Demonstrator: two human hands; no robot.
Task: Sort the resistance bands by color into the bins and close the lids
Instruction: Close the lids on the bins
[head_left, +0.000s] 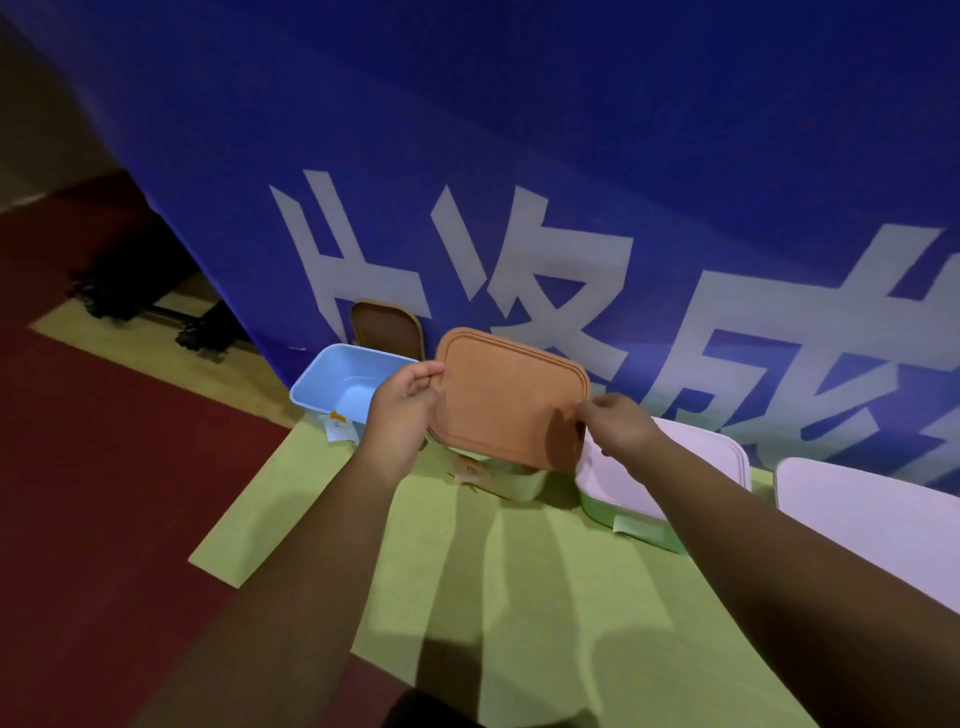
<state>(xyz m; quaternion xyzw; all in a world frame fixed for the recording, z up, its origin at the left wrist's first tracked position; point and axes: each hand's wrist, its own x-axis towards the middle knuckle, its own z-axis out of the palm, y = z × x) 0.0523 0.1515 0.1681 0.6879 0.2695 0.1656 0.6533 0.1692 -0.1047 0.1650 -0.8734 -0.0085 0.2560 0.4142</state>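
An orange-brown lid (506, 397) is held tilted in the air above a pale cream bin (522, 482), most of which it hides. My left hand (402, 410) pinches the lid's left edge and my right hand (615, 423) pinches its right edge. A light blue bin (311, 389) stands open to the left, with a second brown lid (387, 327) leaning against the banner behind it. To the right a green bin (631, 527) carries a closed pale pink lid (691, 457). No resistance bands can be seen.
The bins stand on a green mat (519, 597) over a dark red floor (104, 493). A blue banner with large white characters (571, 182) rises right behind them. Another pale pink lid (872, 514) shows at the right edge. Dark wheeled equipment (135, 296) sits at the far left.
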